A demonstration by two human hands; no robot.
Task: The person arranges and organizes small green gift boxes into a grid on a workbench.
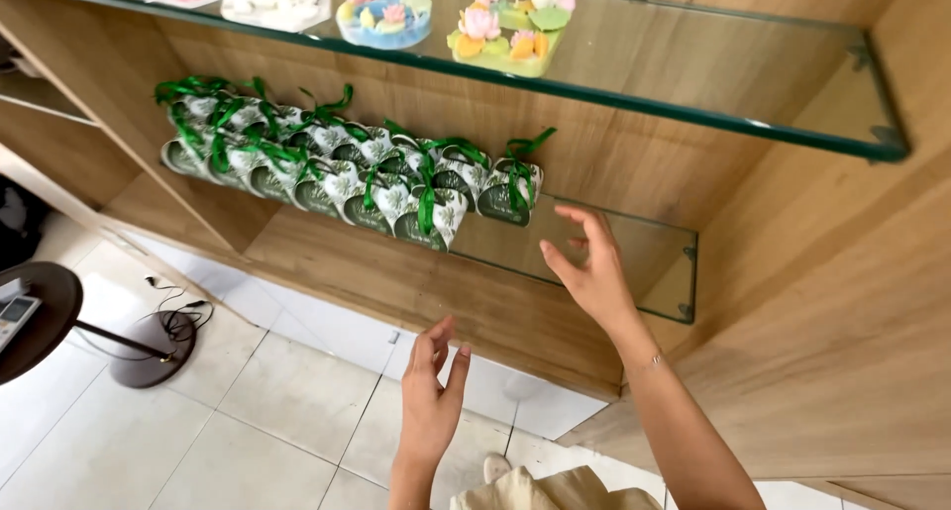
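My right hand (590,267) is raised with fingers spread, empty, just right of a row of small white and green gift boxes (347,168) tied with green ribbons. The boxes stand in two rows on a lower glass shelf (634,262); the nearest box (511,188) is a short way from my fingertips. My left hand (433,391) is lower, open and empty, fingers pointing up, below the shelf's front edge.
An upper glass shelf (693,109) carries flower-shaped decorative pieces (507,30) in pastel colours. Wooden panels form the back and right side (842,302). Below lies a white tiled floor (248,411), with a round dark table (40,317) and cables at left.
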